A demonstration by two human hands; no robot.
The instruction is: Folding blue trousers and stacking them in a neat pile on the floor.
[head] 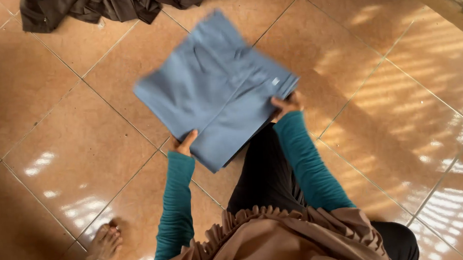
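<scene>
Currently folded blue garment [215, 88] held flat above the tiled floor [55, 135], slightly motion-blurred. Left hand [184, 144] grips its near-left edge, thumb on top; right hand [285, 105] pinches the near-right edge. Both closed on fabric. Dark brown clothes pile [101, 7] lies on floor well beyond. Bare foot [103, 244] at lower left. No containers visible.
</scene>
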